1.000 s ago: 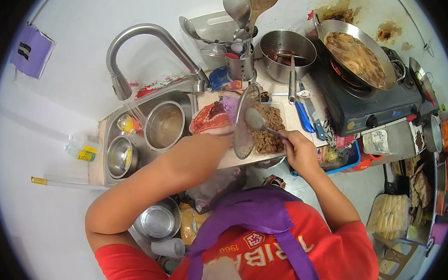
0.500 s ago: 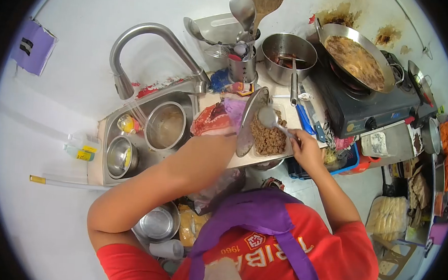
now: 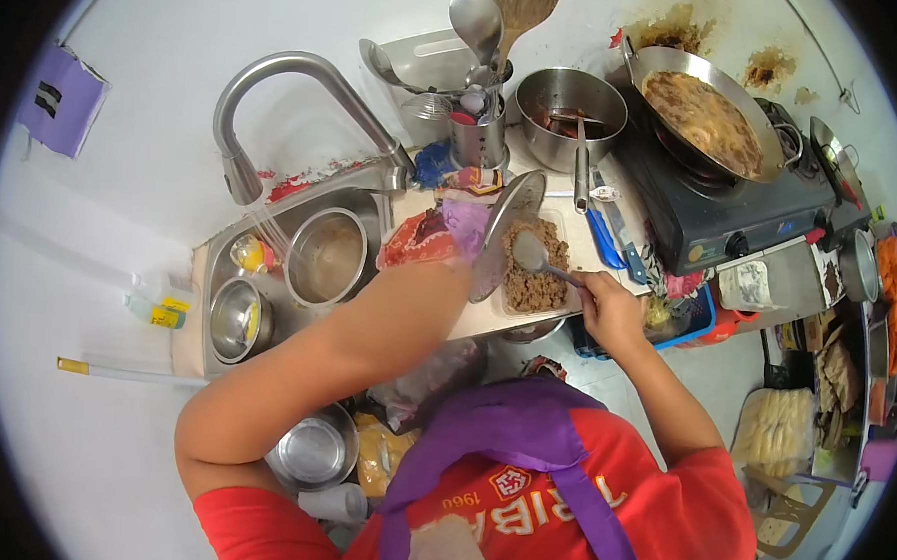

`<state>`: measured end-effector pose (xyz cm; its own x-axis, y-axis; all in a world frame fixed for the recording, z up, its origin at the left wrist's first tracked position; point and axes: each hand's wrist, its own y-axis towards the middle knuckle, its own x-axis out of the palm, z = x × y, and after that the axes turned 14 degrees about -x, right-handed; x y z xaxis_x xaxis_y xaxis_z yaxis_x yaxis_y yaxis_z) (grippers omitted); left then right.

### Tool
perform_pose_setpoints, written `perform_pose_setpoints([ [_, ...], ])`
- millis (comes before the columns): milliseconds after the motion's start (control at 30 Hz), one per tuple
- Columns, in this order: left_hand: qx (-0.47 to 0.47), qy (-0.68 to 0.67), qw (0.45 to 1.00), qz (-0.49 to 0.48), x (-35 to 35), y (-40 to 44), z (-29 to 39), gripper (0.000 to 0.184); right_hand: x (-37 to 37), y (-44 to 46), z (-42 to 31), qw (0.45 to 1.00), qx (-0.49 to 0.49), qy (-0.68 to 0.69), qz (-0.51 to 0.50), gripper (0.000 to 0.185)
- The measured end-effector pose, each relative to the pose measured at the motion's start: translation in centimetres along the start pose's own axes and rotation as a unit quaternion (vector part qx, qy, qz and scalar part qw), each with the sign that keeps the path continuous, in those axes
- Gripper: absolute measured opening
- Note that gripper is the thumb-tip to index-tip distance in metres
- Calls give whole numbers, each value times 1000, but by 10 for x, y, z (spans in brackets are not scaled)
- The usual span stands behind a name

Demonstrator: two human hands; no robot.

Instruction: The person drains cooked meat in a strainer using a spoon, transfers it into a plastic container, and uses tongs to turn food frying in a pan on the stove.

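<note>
A spoon (image 3: 536, 254) is gripped by its handle in my right hand (image 3: 611, 309), its bowl resting on brown minced meat (image 3: 536, 286). The meat lies in a clear plastic container (image 3: 509, 308) near the counter's front edge. Just left of the container, a round metal bowl (image 3: 498, 244) is tipped steeply on its side. My left hand (image 3: 457, 272) holds it from the left; the fingers are hidden behind the bowl and my wrist. Beside that hand lies a red patterned packet (image 3: 415, 241), with a purple plastic bag (image 3: 465, 221) next to it.
A sink (image 3: 380, 207) with metal bowls is at left under a tall faucet (image 3: 308, 62). Behind stands a utensil holder (image 3: 480, 141) and a saucepan (image 3: 573, 115). A wok (image 3: 775, 144) of bubbling food sits on the gas stove (image 3: 701, 231). A blue-handled knife (image 3: 604, 239) lies right of the container.
The spoon in my right hand has moved down and slightly left into the minced meat. My left hand and the tipped bowl have stayed nearly in place. The view has shifted slightly.
</note>
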<state>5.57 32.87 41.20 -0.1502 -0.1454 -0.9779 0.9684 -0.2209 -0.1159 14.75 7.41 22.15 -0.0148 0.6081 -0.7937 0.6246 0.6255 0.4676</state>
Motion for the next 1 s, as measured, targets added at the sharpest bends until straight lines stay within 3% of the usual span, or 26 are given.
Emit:
perform_pose_setpoints([
  [167, -36, 45, 997, -46, -9, -2, 10, 38, -12, 8, 2, 993, 36, 73, 80, 20],
  [267, -28, 47, 997, -50, -8, 0, 13, 40, -6, 18, 7, 988, 66, 125, 65, 20],
  [400, -33, 36, 998, -32, -2, 1, 10, 42, -14, 15, 7, 997, 24, 58, -32, 22],
  [600, -47, 23, 999, -8, 0, -1, 6, 49, -42, -1, -4, 997, 74, 35, -13, 23],
  [833, -24, 38, 999, -18, -4, -4, 11, 58, -30, 6, -8, 999, 9, 8, -38, 19],
  [1000, -30, 15, 999, -30, 0, -3, 14, 58, -27, 24, -4, 997, 24, 55, 54, 18],
])
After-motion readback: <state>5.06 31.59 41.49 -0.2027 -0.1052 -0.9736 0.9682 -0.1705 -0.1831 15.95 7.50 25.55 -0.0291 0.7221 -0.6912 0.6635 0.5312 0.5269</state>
